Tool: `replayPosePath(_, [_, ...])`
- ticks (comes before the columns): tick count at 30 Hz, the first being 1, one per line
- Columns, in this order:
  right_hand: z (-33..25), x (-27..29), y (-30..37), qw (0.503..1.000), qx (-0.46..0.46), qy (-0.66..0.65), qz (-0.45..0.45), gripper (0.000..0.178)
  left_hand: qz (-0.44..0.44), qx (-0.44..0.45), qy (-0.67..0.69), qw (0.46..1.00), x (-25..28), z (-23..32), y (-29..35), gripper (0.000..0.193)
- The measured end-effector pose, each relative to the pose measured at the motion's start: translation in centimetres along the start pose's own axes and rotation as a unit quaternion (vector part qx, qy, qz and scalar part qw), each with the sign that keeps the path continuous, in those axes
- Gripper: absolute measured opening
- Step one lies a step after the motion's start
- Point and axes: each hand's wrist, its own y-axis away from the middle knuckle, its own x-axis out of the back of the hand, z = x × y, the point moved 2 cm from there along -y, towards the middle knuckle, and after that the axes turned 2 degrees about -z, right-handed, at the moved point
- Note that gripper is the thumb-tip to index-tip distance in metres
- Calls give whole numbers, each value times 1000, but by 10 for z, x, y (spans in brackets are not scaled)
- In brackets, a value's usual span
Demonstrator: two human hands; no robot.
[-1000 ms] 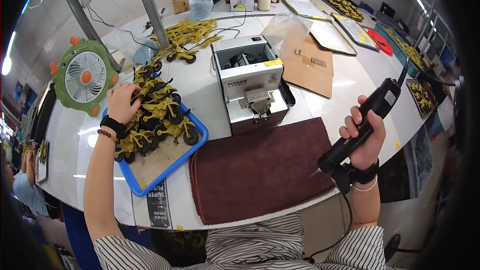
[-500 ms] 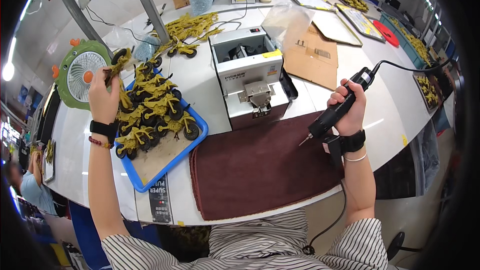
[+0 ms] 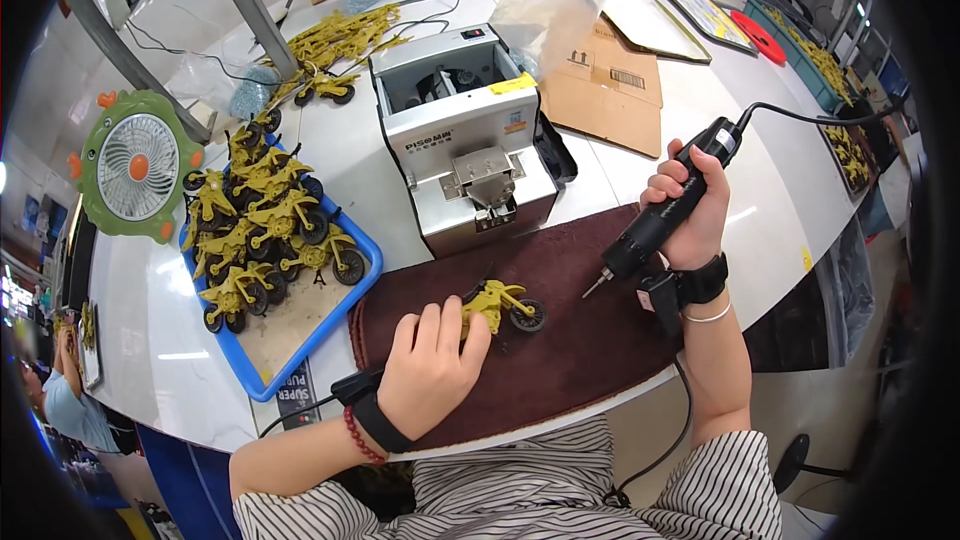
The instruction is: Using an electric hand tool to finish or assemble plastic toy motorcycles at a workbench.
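Observation:
My left hand (image 3: 432,370) is over the dark brown cloth mat (image 3: 580,340), fingers closed on a yellow toy motorcycle (image 3: 492,302). The toy's black front wheel points right; its rear part is hidden behind my fingers. In my right hand (image 3: 695,205) is a black electric screwdriver (image 3: 655,225), its thin bit angled down to the left above the mat, apart from the toy. To the left, a blue-rimmed tray (image 3: 340,325) carries a heap of similar yellow toy motorcycles (image 3: 265,215) with black wheels.
Behind the mat stands a grey and white screw-feeder machine (image 3: 465,140). A green animal-shaped fan (image 3: 135,165) is beyond the tray. Flattened cardboard (image 3: 610,90), a clear plastic bag (image 3: 550,15) and yellow parts (image 3: 340,40) lie farther back. The screwdriver's cable (image 3: 820,115) runs off right.
My left hand has come from above the tray's far left side to the mat, bringing a toy motorcycle with it. My right hand keeps the screwdriver in nearly the same place.

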Motion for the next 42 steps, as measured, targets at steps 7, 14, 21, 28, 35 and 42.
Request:
replayPosePath(7, [0, 0, 3, 996, -43, -69, -19, 23, -76, 14, 225, 971, 7, -14, 2, 44])
replayPosePath(14, [3, -3, 6, 999, -22, -39, -15, 24, -54, 13, 318, 946, 4, -33, -12, 38])
replayPosePath(21, [-1, 0, 5, 999, -26, -42, -23, 21, -26, 33, 296, 954, 5, -33, -16, 35])
replayPosePath(28, [1, 2, 7, 999, -18, -34, -10, 23, -14, 73, 246, 967, 12, -68, -20, 29])
replayPosePath(35, [2, -5, 7, 997, -38, -52, -29, 23, -25, 255, 32, 966, 1, -213, 24, 40])
replayPosePath(42, [-2, -3, 8, 998, -23, -55, -11, 23, 96, 237, 92, 962, 34, -189, 30, 37])
